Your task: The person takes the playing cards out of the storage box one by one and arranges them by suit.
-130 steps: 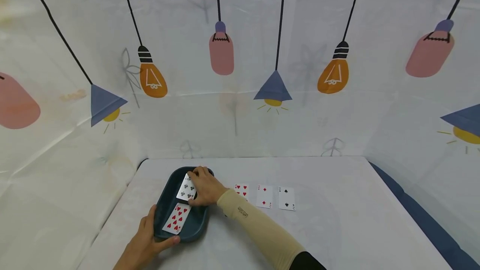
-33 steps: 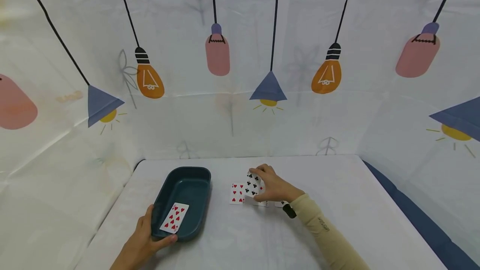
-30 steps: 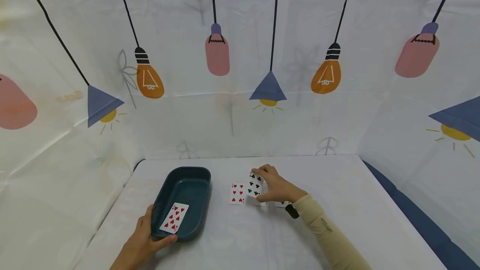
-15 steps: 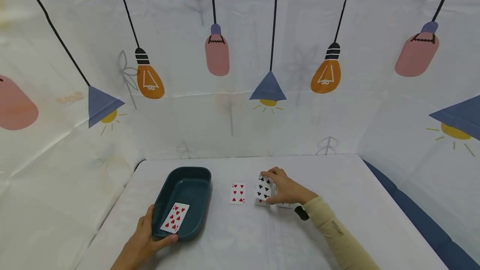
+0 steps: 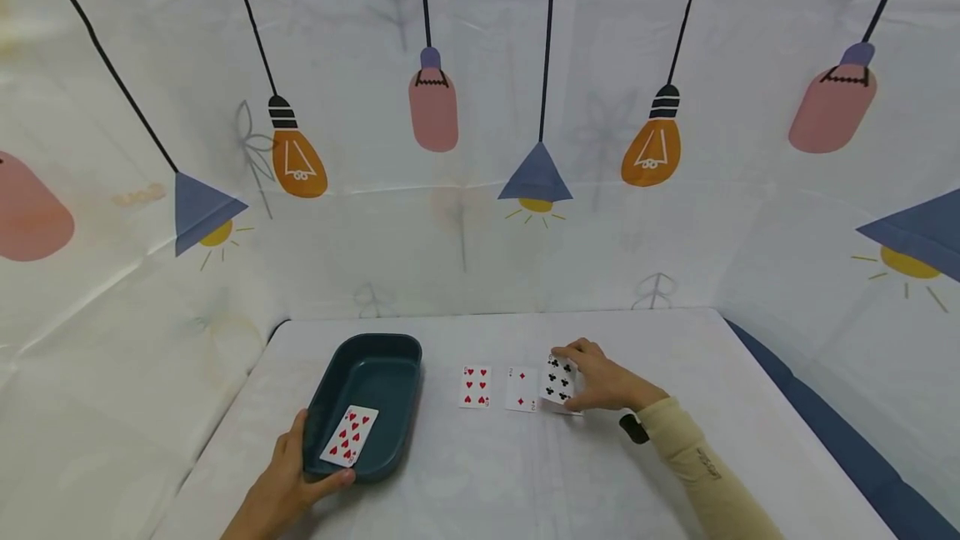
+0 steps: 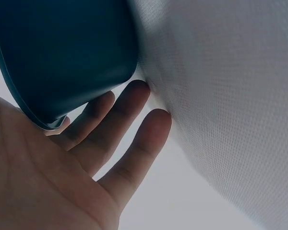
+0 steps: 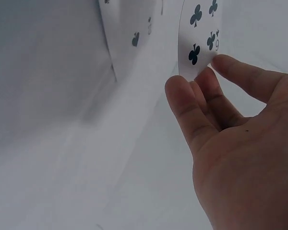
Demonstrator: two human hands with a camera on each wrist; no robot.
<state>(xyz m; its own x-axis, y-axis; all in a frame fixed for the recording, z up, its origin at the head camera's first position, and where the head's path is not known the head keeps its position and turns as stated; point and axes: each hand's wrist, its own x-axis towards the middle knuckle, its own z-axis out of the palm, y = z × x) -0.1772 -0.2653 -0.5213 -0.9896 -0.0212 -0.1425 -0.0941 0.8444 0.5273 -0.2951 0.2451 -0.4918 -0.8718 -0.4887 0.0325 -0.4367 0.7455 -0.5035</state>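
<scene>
A six of clubs (image 5: 557, 380) is pinched by its edges between the thumb and fingers of my right hand (image 5: 606, 379); the right wrist view shows the card (image 7: 197, 38) tilted above the table. Below it lies a spade card (image 5: 573, 412), mostly covered in the head view. To the left are a two of diamonds (image 5: 522, 390) and a six of hearts (image 5: 476, 387), face up. My left hand (image 5: 287, 473) grips the near left corner of a dark teal tray (image 5: 408, 407), thumb on the front side, fingers along the left. One hearts card (image 5: 349, 435) lies inside the tray.
A white cloth covers the table (image 5: 480, 490). White curtains printed with lamps and bulbs hang behind it and at both sides. Dark blue fabric (image 5: 817, 423) runs along the right edge.
My right hand took the six of clubs out of the tray and carried it right, past the hearts and diamonds cards, over the spade card. My left hand stays on the tray.
</scene>
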